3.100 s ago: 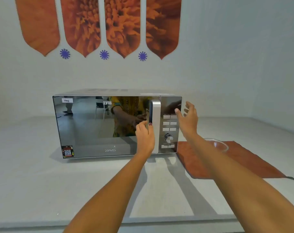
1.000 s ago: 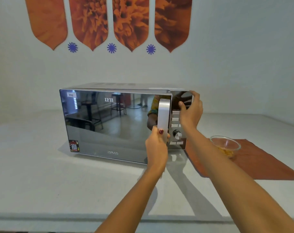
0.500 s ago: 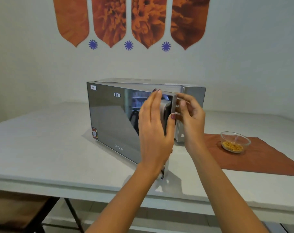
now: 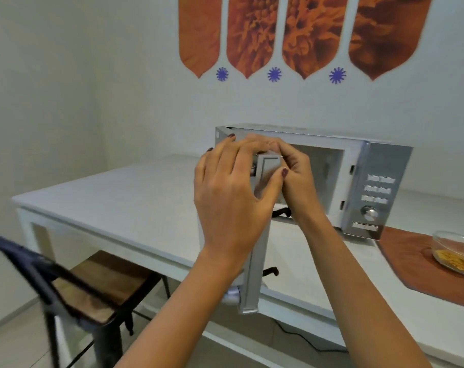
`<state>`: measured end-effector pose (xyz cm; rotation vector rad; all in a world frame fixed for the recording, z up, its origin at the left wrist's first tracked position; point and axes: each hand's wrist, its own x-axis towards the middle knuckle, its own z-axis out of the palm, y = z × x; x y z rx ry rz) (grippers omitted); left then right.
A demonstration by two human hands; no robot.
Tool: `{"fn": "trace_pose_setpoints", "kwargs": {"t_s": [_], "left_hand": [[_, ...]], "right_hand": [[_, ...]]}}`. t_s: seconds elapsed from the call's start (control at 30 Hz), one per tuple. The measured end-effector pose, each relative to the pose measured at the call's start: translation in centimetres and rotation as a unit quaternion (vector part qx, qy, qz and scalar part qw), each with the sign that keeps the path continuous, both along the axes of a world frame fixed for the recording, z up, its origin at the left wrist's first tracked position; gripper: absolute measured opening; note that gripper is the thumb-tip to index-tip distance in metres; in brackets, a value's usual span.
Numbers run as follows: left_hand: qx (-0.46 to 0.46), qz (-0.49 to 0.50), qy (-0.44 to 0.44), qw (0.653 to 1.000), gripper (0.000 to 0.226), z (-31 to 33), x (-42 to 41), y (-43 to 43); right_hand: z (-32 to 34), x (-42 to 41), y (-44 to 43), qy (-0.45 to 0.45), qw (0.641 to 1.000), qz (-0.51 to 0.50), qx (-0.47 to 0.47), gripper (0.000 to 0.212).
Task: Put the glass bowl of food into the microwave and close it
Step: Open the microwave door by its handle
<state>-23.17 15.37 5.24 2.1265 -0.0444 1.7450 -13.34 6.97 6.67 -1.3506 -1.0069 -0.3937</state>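
The microwave (image 4: 331, 179) is shown on a white desk (image 4: 135, 197) with its door (image 4: 254, 261) swung wide open toward the camera, so that the door is seen nearly edge-on. The upper free edge of the door is held by both hands. The left hand (image 4: 230, 200) is wrapped over the outer face, its fingers (image 4: 220, 150) curled over the top and its thumb pressed on the near side; its grip is clamped on the door. The right hand (image 4: 294, 168) is set against the inner side of the same edge, its fingertips pinched on the door top beside those of the left hand. The pale cavity (image 4: 321, 166) is exposed behind the hands, and the control panel (image 4: 376, 192) with buttons and a dial is visible to the right. The glass bowl (image 4: 456, 251), containing yellow food, is seen at the right frame edge on an orange mat (image 4: 406, 256), just right of the microwave and well apart from both hands. A wooden-seated chair (image 4: 92, 285) stands by the desk at lower left. Orange flower panels (image 4: 302, 33) are hung on the wall.
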Motion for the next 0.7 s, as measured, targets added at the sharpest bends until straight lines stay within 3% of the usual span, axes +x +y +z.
{"fn": "trace_pose_setpoints", "kwargs": {"t_s": [0.17, 0.3, 0.47, 0.7], "left_hand": [[-0.027, 0.005, -0.026, 0.999, 0.028, 0.3, -2.4, 3.3], [-0.083, 0.009, -0.027, 0.996, 0.017, 0.7, -3.5, 6.1], [-0.103, 0.053, -0.004, 0.993, 0.025, 0.6, -3.6, 9.3], [-0.097, 0.131, 0.023, 0.986, 0.040, -0.2, -2.9, 11.1]], "right_hand": [[0.0, -1.2, 4.1, -0.088, 0.995, 0.043, -0.031, 0.026], [0.0, -1.7, 7.2, -0.143, 0.985, 0.020, -0.095, 0.036], [-0.6, -2.7, 10.3, -0.143, 0.977, 0.030, -0.154, 0.054], [-1.1, -3.1, 12.6, -0.148, 0.974, 0.026, -0.169, 0.060]]}}
